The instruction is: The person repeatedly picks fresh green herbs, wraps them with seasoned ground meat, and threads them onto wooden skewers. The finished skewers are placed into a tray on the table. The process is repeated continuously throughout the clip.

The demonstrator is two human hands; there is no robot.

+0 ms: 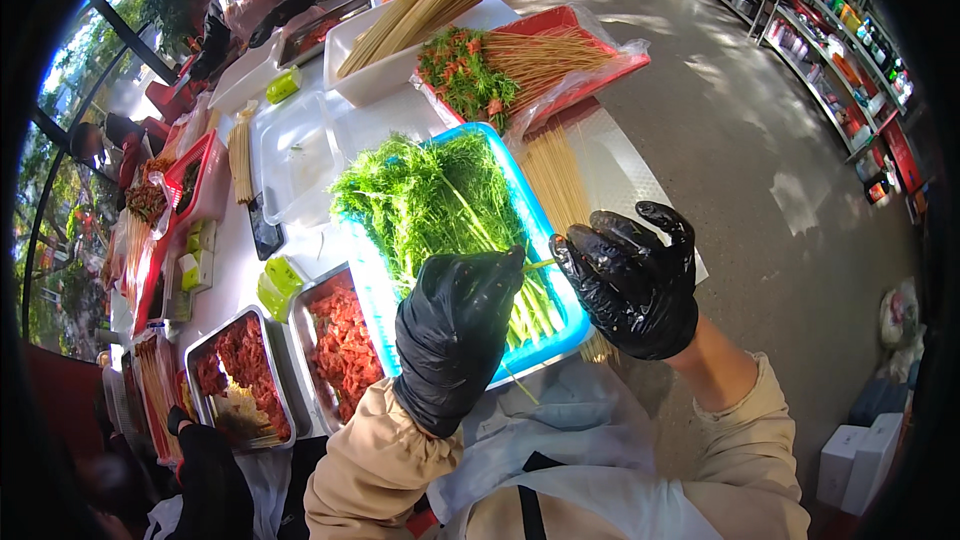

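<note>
A blue plastic basket [574, 326] lies before me, heaped with feathery green herb sprigs [420, 187] whose pale stems point towards me. My left hand [457, 330], in a black glove, is above its near part, closed on a thin green stem [538, 265] that sticks out to the right. My right hand [630, 277], also gloved in black, is at the basket's right rim with fingers curled; its fingertips are close to the stem's end, and whether they grip it I cannot tell. Bamboo skewers [555, 172] lie beside the basket, partly hidden by my right hand.
A red tray [566, 19] beyond holds herb-and-meat skewers [480, 79]. A white bin [360, 90] holds bare skewers. Steel trays of raw meat [341, 345] stand at left, near green packets [279, 286] and a phone [265, 229]. Other people work at the far left and lower left.
</note>
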